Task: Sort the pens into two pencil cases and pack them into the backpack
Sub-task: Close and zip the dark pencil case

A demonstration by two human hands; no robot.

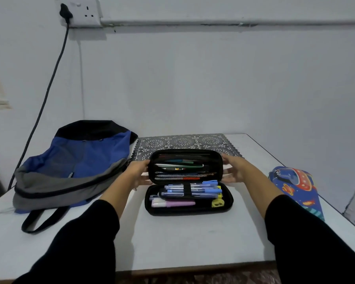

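A black pencil case (188, 210) lies open at the middle of the white table (172, 242), its lid raised. Several blue pens (193, 190) sit under an elastic band in the lower half, with a pink highlighter (172, 203) and a yellow sharpener (217, 202). Pens and pencils fill the lid's mesh pocket. My left hand (138, 171) holds the lid's left end, and my right hand (233, 171) holds its right end. A blue pencil case with a rocket print (295, 187) lies at the right. A blue, grey and black backpack (74, 169) lies at the left.
A patterned grey mat (182, 141) lies behind the black case. A black cable (47, 93) runs from a wall socket (80, 12) down behind the backpack. The backpack's strap (41, 220) trails toward the table's front edge. The table's right edge is close to the rocket case.
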